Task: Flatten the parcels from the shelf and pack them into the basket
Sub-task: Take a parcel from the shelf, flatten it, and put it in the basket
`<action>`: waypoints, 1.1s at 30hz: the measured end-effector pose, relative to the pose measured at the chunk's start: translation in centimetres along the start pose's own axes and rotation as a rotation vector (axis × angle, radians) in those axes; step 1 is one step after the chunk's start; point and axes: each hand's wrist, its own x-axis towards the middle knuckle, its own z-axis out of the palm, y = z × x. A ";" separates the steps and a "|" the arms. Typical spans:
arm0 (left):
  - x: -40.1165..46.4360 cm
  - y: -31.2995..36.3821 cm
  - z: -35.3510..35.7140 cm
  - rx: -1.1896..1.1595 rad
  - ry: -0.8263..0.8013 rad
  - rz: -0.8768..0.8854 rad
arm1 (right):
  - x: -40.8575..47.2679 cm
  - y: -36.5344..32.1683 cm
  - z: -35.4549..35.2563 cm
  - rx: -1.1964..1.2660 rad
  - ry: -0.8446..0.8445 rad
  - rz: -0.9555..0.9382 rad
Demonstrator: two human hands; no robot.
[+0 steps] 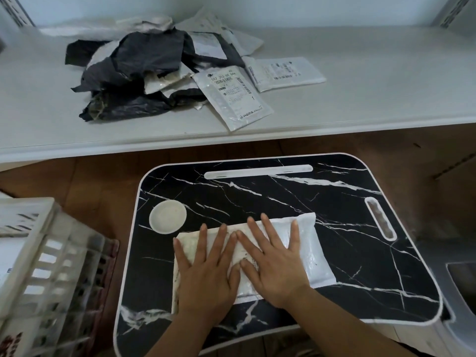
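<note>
Here your left hand [206,274] and right hand [273,264] lie flat with fingers spread, gripping nothing, pressing a white parcel [311,251] onto the black marble tabletop [334,202]. More parcels [159,70] sit heaped on the white shelf [373,94]. The white basket [51,266] stands to your left.

Soft, even daylight, moderately bright; shadows faint and diffuse; mild glare on the glossy black marble tray [334,228] and the white parcel [313,256]; wide-angle bending bows the shelf edge [231,140] at far left and right; the near-left basket [51,279] smeared with blur; centre reasonably sharp.
</note>
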 end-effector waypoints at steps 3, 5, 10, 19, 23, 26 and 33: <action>0.1 0.1 0.1 -0.007 0.009 0.002 | 0.1 0.2 0.3 0.006 0.007 -0.004; 0.2 0.1 0.1 -0.005 0.015 0.002 | 0.2 0.3 0.2 0.017 -0.008 0.001; 0.3 0.1 0.3 -0.002 -0.017 -0.007 | 0.7 0.3 -0.1 0.066 -0.091 0.007; 0.4 0.0 0.6 0.005 -0.057 -0.039 | -1.4 4.6 -0.8 -0.005 -0.099 0.036; 0.7 0.0 0.5 0.006 -0.063 -0.051 | -0.8 4.8 -0.9 0.042 -0.118 0.047; 0.6 0.1 0.4 0.001 -0.082 -0.056 | -0.8 5.1 -1.4 0.046 -0.189 0.039; 0.5 0.2 0.3 0.020 -0.069 -0.050 | -1.5 5.3 -0.4 0.044 -0.114 0.103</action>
